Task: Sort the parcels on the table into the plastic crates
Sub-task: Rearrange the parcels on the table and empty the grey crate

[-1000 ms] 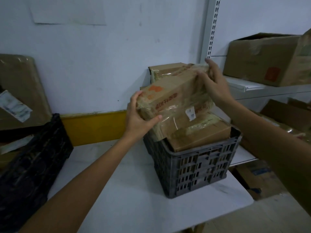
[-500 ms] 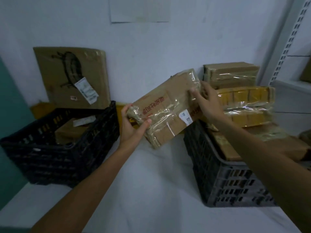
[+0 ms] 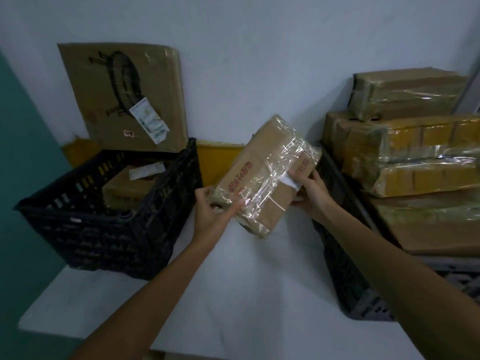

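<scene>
My left hand point(image 3: 211, 214) grips the near end of the film-wrapped brown cardboard parcel point(image 3: 265, 178) | my right hand point(image 3: 310, 189) grips its right edge by the white label | parcel tilted, held above the white table point(image 3: 233, 281), between the black plastic crate point(image 3: 109, 216) and the grey plastic crate point(image 3: 345, 276) stacked with wrapped parcels.

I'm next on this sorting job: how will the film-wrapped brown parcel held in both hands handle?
Probably stiff: the parcel shows straight boxy edges though held only at its ends by the left hand and right hand. Its glossy, wrinkled film may be slippery.
</scene>
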Demonstrator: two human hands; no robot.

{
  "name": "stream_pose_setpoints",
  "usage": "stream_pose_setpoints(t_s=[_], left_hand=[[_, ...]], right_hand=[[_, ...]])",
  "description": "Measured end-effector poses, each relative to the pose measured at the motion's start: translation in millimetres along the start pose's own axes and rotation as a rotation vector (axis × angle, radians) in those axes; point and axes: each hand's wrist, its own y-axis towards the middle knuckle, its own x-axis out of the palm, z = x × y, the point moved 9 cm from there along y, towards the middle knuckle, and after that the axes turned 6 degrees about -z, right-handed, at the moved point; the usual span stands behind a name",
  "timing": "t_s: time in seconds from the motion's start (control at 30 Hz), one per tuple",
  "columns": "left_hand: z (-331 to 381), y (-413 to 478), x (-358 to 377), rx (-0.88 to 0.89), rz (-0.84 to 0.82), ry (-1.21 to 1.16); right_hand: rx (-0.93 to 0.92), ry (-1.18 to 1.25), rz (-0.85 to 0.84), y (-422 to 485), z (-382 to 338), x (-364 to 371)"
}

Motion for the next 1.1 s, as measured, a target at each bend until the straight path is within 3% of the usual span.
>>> stream_pose_setpoints(t_s=[0.13, 0.5, 0.67, 0.8, 0.9, 1.03, 1.1], left_hand=[[-22.2, 9.5, -3.9, -0.041, -0.068, 0.226], [-132.0, 62.1, 2.8, -0.266, -0.501, 0.261], [-177.1, 101.9, -14.0, -0.349, -0.487, 0.236], [-208.8, 118.4, -34.4, -0.399, -0.358, 0.288], [-224.0, 122.7, -47.7, -0.313, -0.292, 0.448], [-221.9, 128.2, -54.9, -0.086, -0.364, 1.004], [-218.5, 129.6, -52.4, 0.037, -0.411, 1.102]], right_hand=[[0.037, -0.135, 0.066, 18.2, 18.0, -11.6], [0.196, -0.487, 0.068, 99.9, 104.1, 15.0], [0.298, -0.612, -0.003, 135.9, 140.3, 31.5], [0.442, -0.725, -0.072, 144.6, 184.2, 44.7], [0.463, -0.792, -0.114, 156.1, 211.7, 57.6], [0.388, -0.859, -0.098, 181.7, 222.2, 73.8], [0.333, -0.886, -0.084, 195.1, 222.6, 83.9]])
